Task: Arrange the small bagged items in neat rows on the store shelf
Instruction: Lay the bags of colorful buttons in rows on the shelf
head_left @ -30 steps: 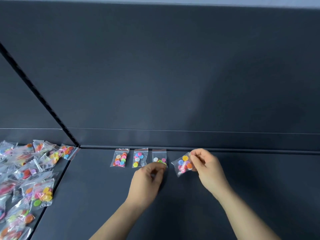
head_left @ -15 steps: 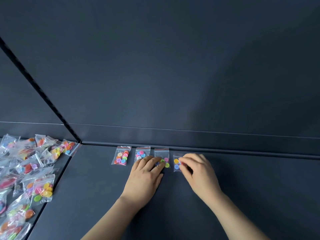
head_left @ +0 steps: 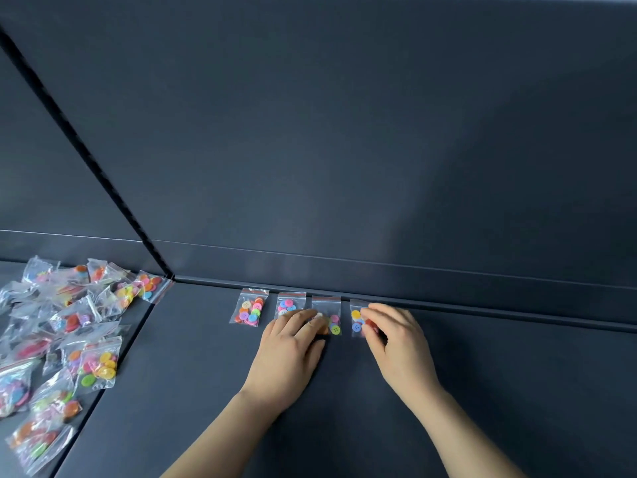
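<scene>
Small clear zip bags of coloured buttons lie in a row along the back of the dark shelf (head_left: 482, 374). The first bag (head_left: 250, 308) lies free at the left. My left hand (head_left: 291, 346) lies flat, its fingers over the lower parts of the second bag (head_left: 291, 301) and third bag (head_left: 330, 313). My right hand (head_left: 396, 339) rests its fingertips on the fourth bag (head_left: 356, 317) at the row's right end and hides that bag's right part. Whether those fingers pinch the bag or only press it does not show.
A loose heap of several more button bags (head_left: 69, 332) covers the neighbouring shelf section to the left, past a seam. A low back ledge (head_left: 448, 288) runs right behind the row. Bare dark shelf stretches to the right and front.
My right hand has carried the fourth bag from the air down onto the shelf beside the third. My left hand has slid forward and flattened over the second and third bags.
</scene>
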The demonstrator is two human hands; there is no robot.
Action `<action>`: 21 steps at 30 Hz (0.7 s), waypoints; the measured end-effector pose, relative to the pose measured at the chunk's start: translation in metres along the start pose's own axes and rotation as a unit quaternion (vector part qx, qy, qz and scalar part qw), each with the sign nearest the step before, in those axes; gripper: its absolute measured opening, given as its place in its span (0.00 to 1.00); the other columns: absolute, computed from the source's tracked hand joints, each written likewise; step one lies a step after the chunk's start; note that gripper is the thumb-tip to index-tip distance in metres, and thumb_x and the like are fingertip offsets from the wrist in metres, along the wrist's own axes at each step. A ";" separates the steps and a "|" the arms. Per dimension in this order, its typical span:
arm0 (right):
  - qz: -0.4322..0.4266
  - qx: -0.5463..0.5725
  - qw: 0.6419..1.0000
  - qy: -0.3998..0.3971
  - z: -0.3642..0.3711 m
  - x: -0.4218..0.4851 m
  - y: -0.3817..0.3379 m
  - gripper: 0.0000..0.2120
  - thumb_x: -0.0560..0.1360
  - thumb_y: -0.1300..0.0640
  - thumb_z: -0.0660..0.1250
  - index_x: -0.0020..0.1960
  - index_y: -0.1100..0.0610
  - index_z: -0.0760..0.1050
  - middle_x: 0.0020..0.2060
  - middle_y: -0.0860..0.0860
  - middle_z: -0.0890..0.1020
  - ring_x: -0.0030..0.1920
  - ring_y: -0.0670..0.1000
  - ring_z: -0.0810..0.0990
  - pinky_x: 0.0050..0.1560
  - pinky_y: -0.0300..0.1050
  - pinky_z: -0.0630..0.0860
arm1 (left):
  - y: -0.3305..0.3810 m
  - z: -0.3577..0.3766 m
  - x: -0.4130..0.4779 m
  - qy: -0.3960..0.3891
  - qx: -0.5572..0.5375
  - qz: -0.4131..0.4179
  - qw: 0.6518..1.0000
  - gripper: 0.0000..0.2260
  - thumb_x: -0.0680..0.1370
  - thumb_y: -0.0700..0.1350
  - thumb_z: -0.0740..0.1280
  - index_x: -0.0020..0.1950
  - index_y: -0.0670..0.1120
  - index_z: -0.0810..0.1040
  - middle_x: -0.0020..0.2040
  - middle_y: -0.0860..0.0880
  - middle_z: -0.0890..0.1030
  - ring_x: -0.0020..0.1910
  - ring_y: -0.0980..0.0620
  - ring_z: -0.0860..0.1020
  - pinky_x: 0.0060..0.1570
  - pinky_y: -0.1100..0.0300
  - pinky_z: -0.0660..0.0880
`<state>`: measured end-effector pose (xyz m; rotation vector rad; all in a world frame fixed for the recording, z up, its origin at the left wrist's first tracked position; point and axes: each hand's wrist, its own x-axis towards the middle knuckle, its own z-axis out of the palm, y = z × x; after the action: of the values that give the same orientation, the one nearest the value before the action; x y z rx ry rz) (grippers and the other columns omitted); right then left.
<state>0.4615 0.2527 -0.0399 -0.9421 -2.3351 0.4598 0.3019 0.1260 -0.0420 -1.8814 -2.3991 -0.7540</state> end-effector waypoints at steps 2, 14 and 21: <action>0.058 0.050 0.997 0.000 -0.003 0.000 -0.005 0.10 0.75 0.59 0.68 0.56 0.55 0.81 0.53 0.47 0.82 0.53 0.50 0.79 0.52 0.41 0.74 | 0.002 -0.008 -0.003 0.034 -0.060 -0.045 0.997 0.12 0.78 0.49 0.61 0.60 0.50 0.77 0.59 0.55 0.79 0.57 0.52 0.75 0.58 0.61 0.69; 0.231 0.402 0.886 -0.031 0.047 0.019 -0.156 0.06 0.77 0.58 0.66 0.53 0.52 0.80 0.47 0.42 0.83 0.46 0.38 0.80 0.50 0.36 0.75 | -0.102 -0.164 -0.123 0.328 -0.323 -0.377 0.803 0.05 0.78 0.39 0.66 0.49 0.48 0.80 0.43 0.49 0.83 0.42 0.55 0.79 0.46 0.63 0.75; 0.267 0.427 0.863 -0.050 0.069 0.022 -0.183 0.06 0.77 0.63 0.66 0.50 0.56 0.80 0.43 0.46 0.84 0.43 0.39 0.81 0.50 0.33 0.75 | -0.147 -0.205 -0.151 0.367 -0.369 -0.449 0.727 0.07 0.80 0.42 0.63 0.54 0.45 0.79 0.47 0.47 0.82 0.43 0.50 0.78 0.52 0.53 0.75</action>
<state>0.3109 0.1348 0.0065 -1.0729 -1.5869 1.6273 0.1513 -0.1123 0.0416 -0.0157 -2.3830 -2.1925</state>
